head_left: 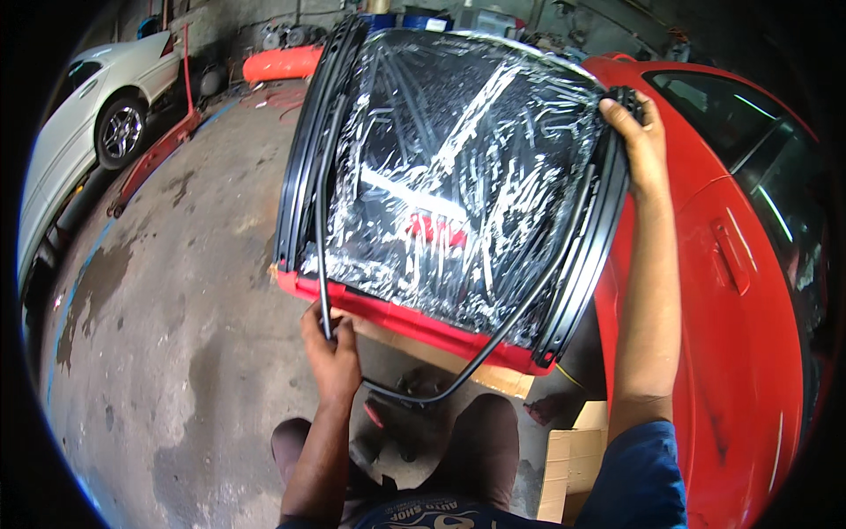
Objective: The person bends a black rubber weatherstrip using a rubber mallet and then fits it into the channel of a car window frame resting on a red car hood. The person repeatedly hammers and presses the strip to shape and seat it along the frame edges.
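A sunroof panel (467, 115), its dark glass covered in wrinkled clear plastic film, is held tilted in front of me. A black rail (304, 167) runs down its left side and another black rail (586, 242) down its right. Along its near edge goes a red strip (414, 328). My right hand (641, 141) grips the far right corner, thumb on top. Below the near left corner, my left hand (335, 353) is closed on a thin black rubber seal (471, 366). That seal hangs in a loop past the near edge and follows both sides.
Close on the right stands a red car (696, 353). A white car (92, 123) is at the far left, beside a red wheeled metal frame (154, 163). A red tank (282, 63) lies by the back wall. Cardboard (573, 467) sits low, right of my legs, on stained concrete (159, 309).
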Demonstrator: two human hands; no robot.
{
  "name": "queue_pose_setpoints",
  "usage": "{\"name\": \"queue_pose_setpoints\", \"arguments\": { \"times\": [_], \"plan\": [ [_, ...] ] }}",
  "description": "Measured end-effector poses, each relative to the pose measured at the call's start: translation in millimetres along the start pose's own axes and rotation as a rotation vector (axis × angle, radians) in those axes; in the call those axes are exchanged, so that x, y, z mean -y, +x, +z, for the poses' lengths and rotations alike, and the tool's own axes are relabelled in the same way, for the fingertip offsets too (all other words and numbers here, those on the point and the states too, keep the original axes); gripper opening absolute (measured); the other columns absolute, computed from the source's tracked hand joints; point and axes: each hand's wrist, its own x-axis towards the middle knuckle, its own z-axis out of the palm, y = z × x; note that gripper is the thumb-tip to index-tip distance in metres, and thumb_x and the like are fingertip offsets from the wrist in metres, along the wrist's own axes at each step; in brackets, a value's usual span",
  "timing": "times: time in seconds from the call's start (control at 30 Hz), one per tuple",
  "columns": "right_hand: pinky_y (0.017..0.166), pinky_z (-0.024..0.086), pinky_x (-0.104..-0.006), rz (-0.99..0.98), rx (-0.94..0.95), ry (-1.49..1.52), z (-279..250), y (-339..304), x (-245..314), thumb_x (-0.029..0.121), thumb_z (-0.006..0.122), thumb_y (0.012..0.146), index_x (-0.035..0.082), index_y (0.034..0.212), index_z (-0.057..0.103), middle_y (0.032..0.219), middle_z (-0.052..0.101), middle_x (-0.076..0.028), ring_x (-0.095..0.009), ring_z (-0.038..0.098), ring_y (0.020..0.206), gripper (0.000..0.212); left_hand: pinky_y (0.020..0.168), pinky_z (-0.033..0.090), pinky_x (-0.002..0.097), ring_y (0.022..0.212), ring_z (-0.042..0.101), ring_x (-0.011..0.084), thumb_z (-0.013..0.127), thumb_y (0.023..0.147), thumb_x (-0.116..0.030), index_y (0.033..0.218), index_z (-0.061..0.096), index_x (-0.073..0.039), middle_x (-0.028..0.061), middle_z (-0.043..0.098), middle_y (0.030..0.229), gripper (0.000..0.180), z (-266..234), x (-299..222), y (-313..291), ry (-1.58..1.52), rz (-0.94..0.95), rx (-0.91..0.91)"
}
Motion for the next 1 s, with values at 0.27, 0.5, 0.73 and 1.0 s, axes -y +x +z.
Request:
{"name": "queue_pose_setpoints", "arguments": {
  "times": [0.27,0.5,0.73,1.0],
  "plan": [
    [0.077,0.054,-0.0276,-0.011,-0.003,0.109,5,-9,6,0.01,0.082,0.084,0.0,0.126,0.057,0.1,0.067,-0.007,-0.014,0.066,0.086,0.05,0.098,0.046,0.0331,0.108,0.06,0.0198,0.054,0.107,-0.014,0.124,0.059,0.002,0.0101,0.063,0.112,0.024,-5,12,-1,-0.153,0.111,0.091],
    [0.085,0.051,-0.027,-0.052,-0.025,-0.061,6,-9,11,0.016,0.084,0.08,0.0,0.119,0.064,0.098,0.072,-0.006,-0.013,0.067,0.088,0.047,0.082,0.054,0.0322,0.093,0.063,0.0172,0.054,0.108,-0.02,0.121,0.055,0.001,0.0106,0.062,0.104,0.024,-9,5,-9,-0.227,0.023,0.164],
    [0.087,0.053,-0.0256,0.009,-0.104,-0.057,5,-18,9,0.018,0.086,0.082,0.001,0.129,0.061,0.102,0.069,-0.004,-0.012,0.067,0.091,0.056,0.065,0.053,0.0287,0.072,0.058,0.0139,0.048,0.11,-0.034,0.108,0.052,-0.001,0.0086,0.059,0.09,0.033,-10,-1,-8,-0.128,-0.05,0.135],
    [0.118,0.03,-0.043,-0.035,-0.014,-0.407,4,-9,24,0.001,0.076,0.074,0.005,0.124,0.047,0.144,0.042,-0.018,-0.035,0.04,0.139,0.058,0.058,0.047,0.0291,0.062,0.057,0.0141,0.057,0.106,-0.028,0.109,0.059,-0.007,0.0039,0.06,0.075,0.022,-40,-34,1,0.232,-0.47,0.32]
  ]
}}
